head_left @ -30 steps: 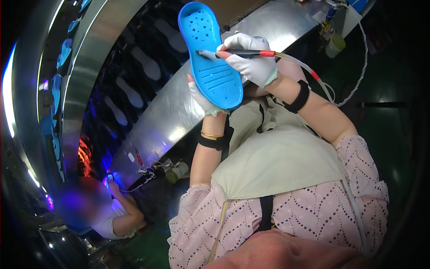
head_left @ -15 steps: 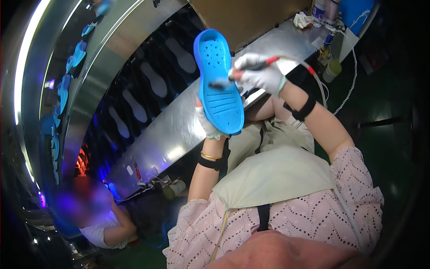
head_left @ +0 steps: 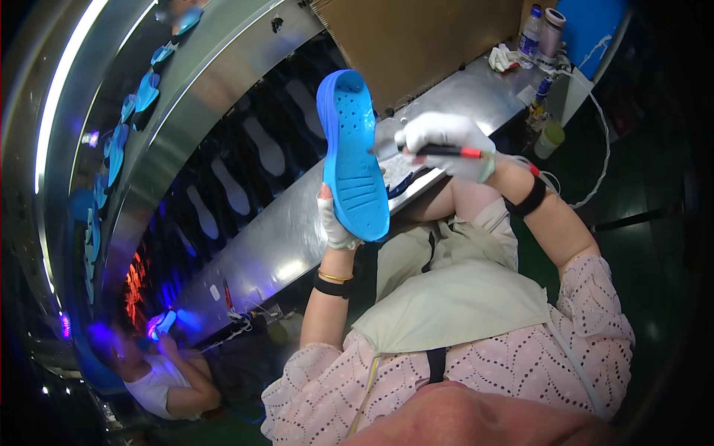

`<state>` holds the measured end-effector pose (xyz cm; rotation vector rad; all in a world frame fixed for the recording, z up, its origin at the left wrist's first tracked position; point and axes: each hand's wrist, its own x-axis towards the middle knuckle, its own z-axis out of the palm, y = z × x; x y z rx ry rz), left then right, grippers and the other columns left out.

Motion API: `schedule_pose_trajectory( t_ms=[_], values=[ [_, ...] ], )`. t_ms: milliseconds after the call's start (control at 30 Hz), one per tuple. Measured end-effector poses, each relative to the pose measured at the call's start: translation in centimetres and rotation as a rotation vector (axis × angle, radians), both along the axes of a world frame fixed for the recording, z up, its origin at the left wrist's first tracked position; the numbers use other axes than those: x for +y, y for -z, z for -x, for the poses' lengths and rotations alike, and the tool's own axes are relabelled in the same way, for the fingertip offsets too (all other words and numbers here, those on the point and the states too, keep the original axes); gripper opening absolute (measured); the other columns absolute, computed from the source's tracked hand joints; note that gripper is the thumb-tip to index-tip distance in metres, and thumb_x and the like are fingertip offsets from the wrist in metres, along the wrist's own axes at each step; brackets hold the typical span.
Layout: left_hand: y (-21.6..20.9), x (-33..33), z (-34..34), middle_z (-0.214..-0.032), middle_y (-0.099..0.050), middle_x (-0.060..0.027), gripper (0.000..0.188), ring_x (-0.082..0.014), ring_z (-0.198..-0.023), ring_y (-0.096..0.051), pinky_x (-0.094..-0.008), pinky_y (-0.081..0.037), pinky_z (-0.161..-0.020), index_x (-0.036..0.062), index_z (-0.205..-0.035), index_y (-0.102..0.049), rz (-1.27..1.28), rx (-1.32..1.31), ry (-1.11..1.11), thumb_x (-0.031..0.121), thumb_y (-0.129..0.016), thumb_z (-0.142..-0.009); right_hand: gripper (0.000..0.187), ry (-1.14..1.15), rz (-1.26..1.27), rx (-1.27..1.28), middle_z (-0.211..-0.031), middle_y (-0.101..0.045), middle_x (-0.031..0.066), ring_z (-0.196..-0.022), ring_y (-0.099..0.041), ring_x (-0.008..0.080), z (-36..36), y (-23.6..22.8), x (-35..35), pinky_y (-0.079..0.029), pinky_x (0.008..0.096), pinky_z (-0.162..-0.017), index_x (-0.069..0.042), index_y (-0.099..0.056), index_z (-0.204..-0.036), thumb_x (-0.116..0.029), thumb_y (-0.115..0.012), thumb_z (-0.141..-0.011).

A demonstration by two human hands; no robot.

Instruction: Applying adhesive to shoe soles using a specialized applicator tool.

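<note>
A bright blue shoe sole (head_left: 349,160), dotted with holes near its far end and grooved lower down, is held up above the metal ledge with its inner face toward me. My left hand (head_left: 336,223), in a white glove with a bare thumb tip, grips its near left edge from behind; most of those fingers are hidden. To the right of the sole, my gloved right hand (head_left: 450,141) is closed around a slim brush (head_left: 446,151) with a black and red handle and a tube trailing from it. The brush's tip is blurred, just beside the sole's right edge.
A metal ledge (head_left: 260,256) borders a dark conveyor carrying several grey sole-shaped pieces (head_left: 264,145). Blue soles (head_left: 115,152) line a farther track. Bottles (head_left: 530,33) and a cardboard sheet (head_left: 409,44) stand at the back. A co-worker (head_left: 167,383) sits at lower left.
My right hand has drawn the brush off the sole's face, to the right. The sole has shifted slightly left and down and turned a little. The co-worker's blue-lit item has come into view.
</note>
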<state>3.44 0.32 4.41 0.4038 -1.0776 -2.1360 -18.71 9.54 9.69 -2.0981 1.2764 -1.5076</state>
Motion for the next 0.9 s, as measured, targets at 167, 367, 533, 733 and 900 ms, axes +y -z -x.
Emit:
schedule_pose_trajectory(
  t_ms=[167, 367, 533, 733, 900],
  values=[
    [-1.7, -0.8, -0.5, -0.118, -0.056, -0.0191, 0.079, -0.0263, -0.099, -0.061, -0.0354, -0.052, -0.083, 0.0005, -0.131, -0.041, 0.123, -0.02, 0.054, 0.063, -0.043, -0.084, 0.024, 0.052, 0.124, -0.159, -0.101, -0.061, 0.0123, -0.094, -0.061, 0.0214, 0.7, -0.8, -2.2, -0.049, 0.0314, -0.082, -0.001, -0.06, -0.093, 0.009, -0.067, -0.073],
    [-11.3, -5.5, 1.6, -0.126, -0.047, -0.0256, 0.085, -0.0377, -0.106, -0.057, -0.0453, -0.051, -0.086, -0.0035, -0.136, -0.03, 0.216, 0.199, 0.168, 0.063, -0.038, -0.084, 0.019, 0.072, -0.084, -0.513, -0.098, -0.063, 0.0063, -0.093, -0.059, 0.0116, 0.8, -1.8, 0.9, -0.047, 0.0241, -0.083, -0.001, -0.059, -0.095, 0.005, -0.067, -0.079],
    [-23.3, -16.0, 6.2, -0.128, -0.044, -0.0268, 0.063, -0.0433, -0.108, -0.052, -0.0507, -0.049, -0.088, -0.0046, -0.136, -0.029, 0.322, 0.199, 0.188, 0.041, -0.035, -0.093, 0.019, 0.091, -0.064, -0.58, -0.101, -0.064, 0.0077, -0.092, -0.059, 0.0111, 0.8, -1.7, 1.3, -0.046, 0.0249, -0.085, 0.0, -0.059, -0.098, 0.008, -0.063, -0.081],
    [-22.2, -29.2, 6.1, -0.117, -0.059, -0.0117, 0.053, -0.0293, -0.115, -0.052, -0.0465, -0.038, -0.098, 0.0202, -0.137, -0.038, 1.237, -1.322, -0.932, 0.031, -0.046, -0.086, 0.022, 0.229, -0.064, -0.309, -0.093, -0.062, 0.0044, -0.084, -0.057, 0.0084, 0.0, -0.2, 1.7, -0.048, 0.0227, -0.077, -0.002, -0.059, -0.099, 0.007, -0.064, -0.079],
    [-24.0, -28.4, -2.3, -0.133, -0.048, -0.006, 0.044, -0.0246, -0.128, -0.038, -0.0528, -0.023, -0.105, 0.0182, -0.123, -0.054, 1.363, -2.104, -1.098, 0.027, -0.058, -0.081, 0.019, 0.244, -0.182, -0.405, -0.095, -0.061, 0.0062, -0.084, -0.058, 0.0096, 0.3, 1.5, 2.0, -0.048, 0.023, -0.077, -0.002, -0.056, -0.092, 0.006, -0.065, -0.078]
  ],
)
